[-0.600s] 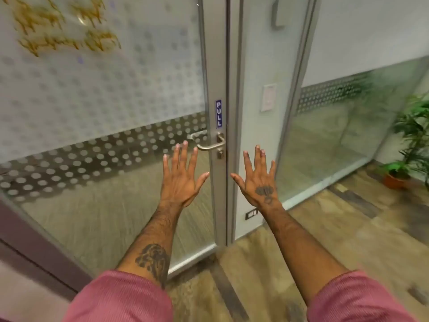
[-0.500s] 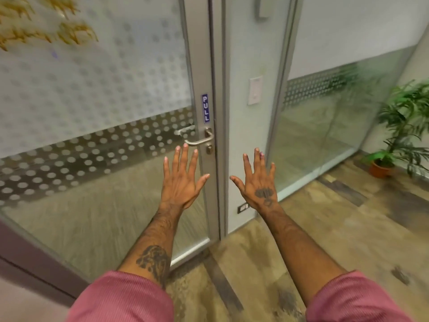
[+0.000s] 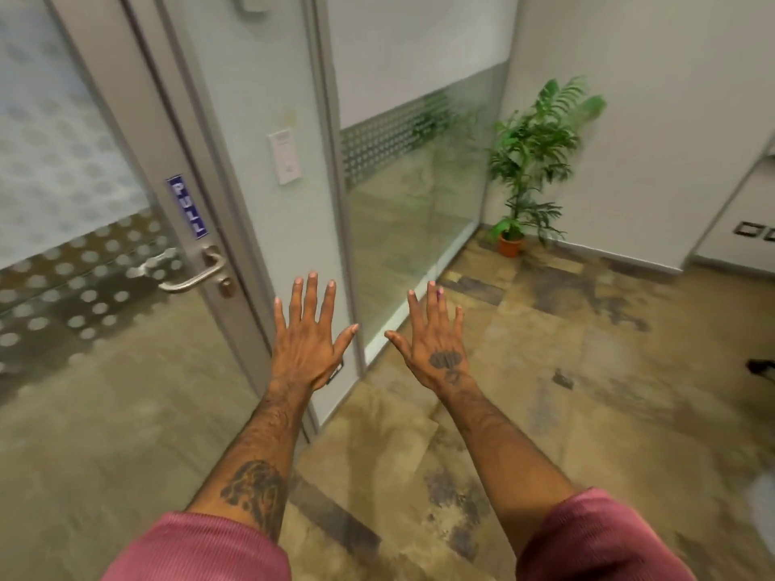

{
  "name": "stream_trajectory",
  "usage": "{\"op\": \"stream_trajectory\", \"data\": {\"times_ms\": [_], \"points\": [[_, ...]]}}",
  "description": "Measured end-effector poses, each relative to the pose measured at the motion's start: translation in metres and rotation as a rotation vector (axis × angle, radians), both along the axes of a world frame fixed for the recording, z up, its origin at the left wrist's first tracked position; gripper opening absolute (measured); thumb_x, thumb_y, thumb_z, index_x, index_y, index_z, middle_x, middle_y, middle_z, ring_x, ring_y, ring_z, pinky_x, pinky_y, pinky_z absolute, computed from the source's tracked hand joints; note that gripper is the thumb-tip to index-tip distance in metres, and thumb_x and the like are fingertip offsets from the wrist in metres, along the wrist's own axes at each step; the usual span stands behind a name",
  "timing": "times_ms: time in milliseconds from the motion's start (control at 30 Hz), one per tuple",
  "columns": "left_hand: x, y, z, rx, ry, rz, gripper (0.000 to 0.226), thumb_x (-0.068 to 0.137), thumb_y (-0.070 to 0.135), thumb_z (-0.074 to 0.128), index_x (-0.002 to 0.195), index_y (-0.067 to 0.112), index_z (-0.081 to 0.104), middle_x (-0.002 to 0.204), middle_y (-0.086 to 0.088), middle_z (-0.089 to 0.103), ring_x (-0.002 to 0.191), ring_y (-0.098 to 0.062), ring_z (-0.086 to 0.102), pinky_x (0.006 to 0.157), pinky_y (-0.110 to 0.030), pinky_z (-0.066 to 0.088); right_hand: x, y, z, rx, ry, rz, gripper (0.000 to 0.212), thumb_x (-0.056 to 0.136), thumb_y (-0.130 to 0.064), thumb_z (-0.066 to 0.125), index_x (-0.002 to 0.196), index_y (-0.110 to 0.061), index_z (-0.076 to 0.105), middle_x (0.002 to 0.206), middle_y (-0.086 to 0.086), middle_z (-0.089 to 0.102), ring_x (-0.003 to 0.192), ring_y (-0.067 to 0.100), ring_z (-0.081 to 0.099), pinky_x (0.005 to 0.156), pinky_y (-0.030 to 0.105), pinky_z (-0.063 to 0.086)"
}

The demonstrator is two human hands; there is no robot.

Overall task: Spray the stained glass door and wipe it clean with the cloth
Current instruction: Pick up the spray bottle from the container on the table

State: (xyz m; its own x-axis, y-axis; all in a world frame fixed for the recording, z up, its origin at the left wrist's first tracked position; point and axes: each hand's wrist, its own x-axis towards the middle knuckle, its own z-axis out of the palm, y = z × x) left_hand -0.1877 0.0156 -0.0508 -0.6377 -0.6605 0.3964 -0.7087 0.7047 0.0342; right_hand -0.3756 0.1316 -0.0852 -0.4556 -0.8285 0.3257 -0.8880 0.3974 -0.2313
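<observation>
Both hands empty — left hand (image 3: 308, 350) and right hand (image 3: 438, 350) held out flat, fingers spread wide — glass door (image 3: 84, 287) at left with handle (image 3: 197, 274), no spray bottle or cloth visible, so spraying not started; next: fetch both.

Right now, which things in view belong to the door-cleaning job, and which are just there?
Job: glass door; left hand and right hand, both open and empty.
Just there: potted plant, wall switch, PULL sign, door handle.
</observation>
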Motion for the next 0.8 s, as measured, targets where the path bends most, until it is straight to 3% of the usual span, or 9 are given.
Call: {"op": "stream_trajectory", "data": {"times_ms": [100, 367, 667, 800], "points": [[-0.032, 0.002, -0.001, 0.005, -0.002, -0.1, 0.084, 0.096, 0.069, 0.017, 0.161, 0.016, 0.013, 0.169, -0.013, 0.004, 0.156, -0.032, 0.004, 0.121, -0.062, 0.01, -0.02, 0.022, 0.002, 0.004, -0.009, -0.103, 0.088, 0.091, -0.074, 0.007, 0.157, -0.017, 0.017, 0.166, 0.018, 0.006, 0.153, 0.036, 0.009, 0.117, 0.064, 0.014], [-0.137, 0.044, -0.006, 0.013, -0.007, -0.427, 0.084, 0.095, 0.068, 0.021, 0.16, 0.015, 0.017, 0.169, -0.014, 0.008, 0.155, -0.034, 0.008, 0.119, -0.065, 0.014, -0.07, 0.109, -0.003, 0.014, -0.006, -0.41, 0.084, 0.093, -0.07, 0.022, 0.158, -0.017, 0.014, 0.166, 0.018, 0.003, 0.153, 0.035, 0.006, 0.118, 0.064, 0.013], [-0.264, 0.169, -0.01, 0.006, -0.01, -0.79, 0.083, 0.095, 0.066, 0.023, 0.159, 0.012, 0.023, 0.168, -0.016, 0.011, 0.155, -0.035, 0.012, 0.118, -0.066, 0.019, -0.126, 0.268, -0.007, 0.012, 0.012, -0.771, 0.083, 0.094, -0.068, 0.026, 0.156, -0.015, 0.02, 0.164, 0.021, 0.011, 0.152, 0.038, 0.014, 0.116, 0.065, 0.018], [-0.313, 0.237, -0.013, 0.016, -0.012, -0.904, 0.084, 0.095, 0.067, 0.021, 0.159, 0.014, 0.021, 0.168, -0.015, 0.008, 0.155, -0.034, 0.008, 0.119, -0.065, 0.017, -0.147, 0.339, -0.007, 0.039, 0.015, -0.894, 0.083, 0.094, -0.069, 0.025, 0.158, -0.016, 0.015, 0.165, 0.02, 0.005, 0.153, 0.036, 0.006, 0.117, 0.064, 0.013]]}}
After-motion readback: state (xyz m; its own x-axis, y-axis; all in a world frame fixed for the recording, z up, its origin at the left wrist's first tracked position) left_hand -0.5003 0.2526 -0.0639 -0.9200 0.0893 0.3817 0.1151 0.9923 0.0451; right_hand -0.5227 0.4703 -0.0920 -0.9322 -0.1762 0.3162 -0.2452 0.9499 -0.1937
